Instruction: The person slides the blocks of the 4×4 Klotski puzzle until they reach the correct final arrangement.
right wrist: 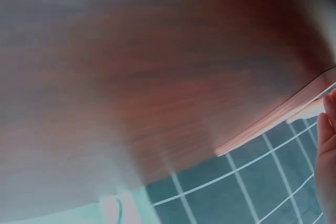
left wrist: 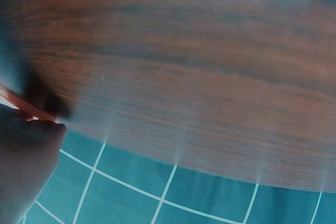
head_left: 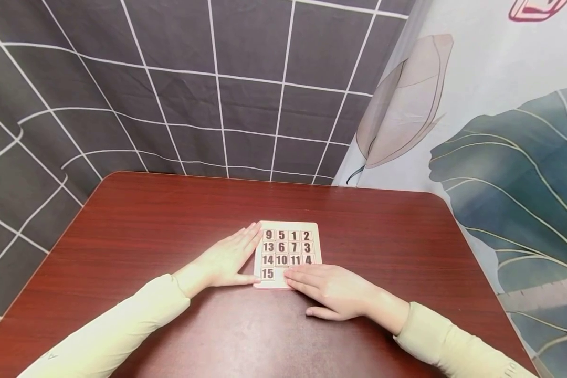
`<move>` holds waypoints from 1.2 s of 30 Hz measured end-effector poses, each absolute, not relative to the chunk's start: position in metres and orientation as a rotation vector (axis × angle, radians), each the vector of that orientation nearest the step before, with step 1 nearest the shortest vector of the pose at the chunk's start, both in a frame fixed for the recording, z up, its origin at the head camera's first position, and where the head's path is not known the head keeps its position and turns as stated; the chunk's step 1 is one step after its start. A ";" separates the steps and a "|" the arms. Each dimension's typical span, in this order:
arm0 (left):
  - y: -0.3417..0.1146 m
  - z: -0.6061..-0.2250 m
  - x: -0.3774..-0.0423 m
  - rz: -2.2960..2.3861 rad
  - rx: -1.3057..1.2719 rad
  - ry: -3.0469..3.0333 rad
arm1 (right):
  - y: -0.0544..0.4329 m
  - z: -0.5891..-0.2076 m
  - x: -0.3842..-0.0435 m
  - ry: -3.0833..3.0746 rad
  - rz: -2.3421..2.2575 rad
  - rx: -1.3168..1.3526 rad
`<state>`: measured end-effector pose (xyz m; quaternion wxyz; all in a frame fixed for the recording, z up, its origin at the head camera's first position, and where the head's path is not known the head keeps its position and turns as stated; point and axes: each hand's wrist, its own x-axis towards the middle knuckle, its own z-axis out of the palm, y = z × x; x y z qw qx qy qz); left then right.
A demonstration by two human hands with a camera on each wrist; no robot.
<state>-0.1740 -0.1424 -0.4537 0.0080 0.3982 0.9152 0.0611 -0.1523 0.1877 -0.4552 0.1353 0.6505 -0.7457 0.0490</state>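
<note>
A pale number slide puzzle lies flat on the table, its black numerals upright in the head view. Rows read 9, 5, 1, 2, then 13, 6, 7, 3, then 14, 10, 11, 4. Tile 15 sits at the lower left with a bare slot beside it. My left hand lies along the left side, fingertips at the upper left edge and thumb at the lower left corner. Straight fingers of my right hand rest over the lower right part, hiding the rest of the bottom row; its thumb points away from the puzzle.
The reddish-brown wooden table has rounded far corners. Behind it hangs a dark grey cloth with a white grid. A white curtain with large leaf prints hangs along the right side.
</note>
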 end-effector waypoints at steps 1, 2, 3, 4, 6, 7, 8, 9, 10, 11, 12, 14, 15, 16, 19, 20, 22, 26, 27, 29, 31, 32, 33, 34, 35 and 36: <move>-0.142 -0.454 -0.174 0.192 1.247 2.861 | 0.184 -0.455 -0.153 -2.153 0.139 1.894; -0.142 -0.453 -0.174 0.196 1.249 2.861 | 0.180 -0.455 -0.153 -2.145 0.130 1.904; -0.142 -0.453 -0.174 0.197 1.252 2.861 | 0.177 -0.455 -0.154 -2.138 0.123 1.912; -0.142 -0.453 -0.174 0.200 1.252 2.860 | 0.173 -0.455 -0.154 -2.131 0.108 1.918; -0.142 -0.453 -0.174 0.210 1.250 2.855 | 0.166 -0.455 -0.154 -2.125 0.084 1.924; -0.142 -0.453 -0.174 0.216 1.249 2.852 | 0.163 -0.455 -0.154 -2.123 0.068 1.925; -0.141 -0.454 -0.174 0.219 1.248 2.850 | 0.161 -0.455 -0.154 -2.121 0.058 1.924; -0.141 -0.454 -0.174 0.224 1.245 2.847 | 0.159 -0.455 -0.154 -2.121 0.053 1.923; -0.141 -0.454 -0.174 0.226 1.244 2.845 | 0.157 -0.455 -0.154 -2.124 0.051 1.923; -0.141 -0.454 -0.175 0.227 1.243 2.844 | 0.156 -0.455 -0.154 -2.127 0.051 1.923; -0.141 -0.455 -0.175 0.226 1.243 2.843 | 0.155 -0.454 -0.154 -2.132 0.053 1.924; -0.141 -0.455 -0.175 0.220 1.240 2.844 | 0.154 -0.454 -0.154 -2.146 0.056 1.926; -0.141 -0.456 -0.175 0.219 1.240 2.844 | 0.153 -0.454 -0.154 -2.154 0.055 1.928; -0.142 -0.456 -0.175 0.218 1.241 2.844 | 0.153 -0.454 -0.154 -2.161 0.053 1.928; -0.142 -0.457 -0.175 0.218 1.243 2.848 | 0.154 -0.452 -0.153 -2.182 0.043 1.923; -0.143 -0.457 -0.175 0.216 1.245 2.850 | 0.155 -0.451 -0.152 -2.187 0.045 1.922; -0.143 -0.456 -0.174 0.217 1.248 2.854 | 0.159 -0.450 -0.151 -2.190 0.048 1.918; -0.143 -0.455 -0.174 0.207 1.252 2.860 | 0.170 -0.449 -0.151 -2.192 0.068 1.909; -0.143 -0.455 -0.174 0.202 1.253 2.862 | 0.173 -0.449 -0.151 -2.193 0.071 1.906; -0.143 -0.455 -0.174 0.195 1.257 2.865 | 0.177 -0.451 -0.152 -2.195 0.081 1.900; -0.142 -0.455 -0.174 0.187 1.261 2.869 | 0.179 -0.452 -0.153 -2.192 0.091 1.897; -0.142 -0.455 -0.175 0.185 1.261 2.870 | 0.180 -0.452 -0.153 -2.187 0.094 1.896; -0.142 -0.455 -0.175 0.186 1.262 2.870 | 0.180 -0.453 -0.154 -2.181 0.099 1.897; -0.142 -0.455 -0.175 0.187 1.262 2.870 | 0.180 -0.453 -0.154 -2.176 0.107 1.899; -0.142 -0.455 -0.175 0.186 1.261 2.869 | 0.180 -0.454 -0.155 -2.171 0.118 1.901; -0.142 -0.455 -0.175 0.186 1.263 2.869 | 0.179 -0.454 -0.156 -2.168 0.127 1.900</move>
